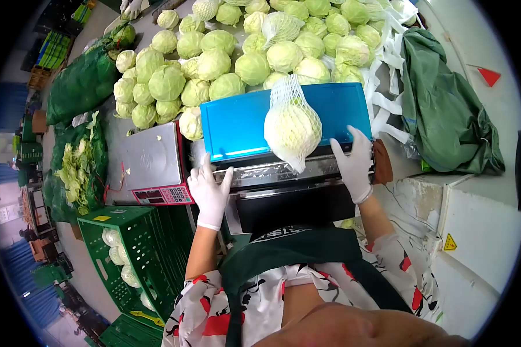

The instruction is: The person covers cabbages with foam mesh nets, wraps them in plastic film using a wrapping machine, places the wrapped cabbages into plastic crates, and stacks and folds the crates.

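A cabbage (293,130) in a white foam net lies on the blue top (237,124) of a machine in front of me. The net's gathered end points away from me. My left hand (209,194), in a white glove, rests at the machine's left front corner with thumb and fingers apart. Over at the right front corner, my right hand (354,165), also gloved, has its thumb and fingers spread. Neither hand touches the cabbage. Between them runs a metal strip (283,173) along the machine's front, above a black panel (295,209).
Several loose cabbages (252,68) pile up behind the machine. A red-framed scale (153,156) stands left, above a green crate (118,217) holding wrapped cabbages. White foam nets (385,107) and a green cloth (446,110) lie right. Another person's gloved hand (131,8) shows at top left.
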Tool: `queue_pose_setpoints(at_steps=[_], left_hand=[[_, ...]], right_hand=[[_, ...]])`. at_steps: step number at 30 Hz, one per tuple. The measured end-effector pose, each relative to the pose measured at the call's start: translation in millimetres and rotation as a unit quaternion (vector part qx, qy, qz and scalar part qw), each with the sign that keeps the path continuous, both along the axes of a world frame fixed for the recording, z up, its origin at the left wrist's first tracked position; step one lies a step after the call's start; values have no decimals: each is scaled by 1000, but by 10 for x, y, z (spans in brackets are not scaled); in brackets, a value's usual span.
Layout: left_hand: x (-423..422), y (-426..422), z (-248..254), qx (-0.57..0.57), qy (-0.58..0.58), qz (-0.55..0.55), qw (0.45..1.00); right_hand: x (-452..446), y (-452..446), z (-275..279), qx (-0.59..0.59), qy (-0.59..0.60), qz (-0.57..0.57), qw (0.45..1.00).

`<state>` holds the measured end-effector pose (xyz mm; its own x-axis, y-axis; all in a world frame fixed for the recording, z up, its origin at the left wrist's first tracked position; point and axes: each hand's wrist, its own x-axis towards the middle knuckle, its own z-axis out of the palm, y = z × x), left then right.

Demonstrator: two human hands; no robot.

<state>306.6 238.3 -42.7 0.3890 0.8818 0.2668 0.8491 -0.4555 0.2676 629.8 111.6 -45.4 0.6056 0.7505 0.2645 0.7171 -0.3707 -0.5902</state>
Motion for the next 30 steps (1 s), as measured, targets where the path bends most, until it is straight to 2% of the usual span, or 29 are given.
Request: queue_pose_setpoints(at_steps=[1,2,3,5,6,7,8,9,10,11,12,14,15,16,17,18,19,20,21,22,23,24,25,26,27,30], left_hand=[[-112,-94,-69,6,67,30,997],[-133,-190,-95,-45,101,57,992],[-100,-267,-107,-7,90,35,995],[-32,-239,-414,5,-50,-16,999],[21,-228,-475,-89,-114,19,989],[21,-167,-455,-187,-157,63,968],[-58,-133,-509,-294,-302,43,906],[-164,-125,-554,-391,-436,22,810],[-225,-175,-276,-401,-392,-34,828],[-295,-205,89,-353,-280,-149,880],[-387,-239,355,-403,-254,-189,859],[-533,-212,892,-496,-239,-253,795],[-577,-174,1127,-545,-248,-274,753],[-550,-92,1209,-536,-334,-321,706],[-502,-14,1275,-519,-416,-364,653],[-300,-63,1370,-512,-535,-248,624],[2,60,1368,-415,-540,-188,708],[202,338,1226,-320,-426,-238,812],[366,592,1039,-297,-329,-263,857],[535,764,693,-261,-258,-293,883],[688,911,348,-206,-157,-340,904],[841,965,138,-149,-69,-372,913],[1012,952,40,-175,-51,-378,908],[1128,894,-125,-299,-113,-337,885],[1201,872,-104,-339,-157,-290,881],[1157,837,-199,-408,-278,-279,824]], right_hand=[[-4,-161,-54,-43,-139,-36,989],[-54,-296,-170,-72,-182,-59,979],[-143,-430,-253,-151,-171,-76,971],[-303,-433,-286,-194,-199,-61,959],[-270,-425,-504,-100,-72,-17,992],[-265,-411,-649,-33,-74,-14,997],[-264,-407,-460,-1,63,0,998],[-253,-435,-229,29,200,12,979],[-206,-518,-43,43,347,28,936],[-172,-655,260,22,426,72,901],[-79,-801,485,-18,449,109,887],[161,-1000,970,-116,415,238,870],[285,-1088,1117,-58,382,341,857],[403,-967,1253,62,407,475,778],[553,-852,1304,71,392,458,794],[691,-727,1360,81,376,442,810],[585,-473,1528,32,292,292,910],[455,-106,1493,30,333,237,912],[576,222,1252,-3,200,327,924],[615,494,984,-50,166,372,912],[683,708,525,-87,14,417,905],[679,884,197,-74,-29,460,884],[555,997,76,-95,78,457,881],[505,1098,14,-84,177,444,874],[477,1139,-23,-77,277,426,858],[396,1012,-72,-55,307,409,858]])
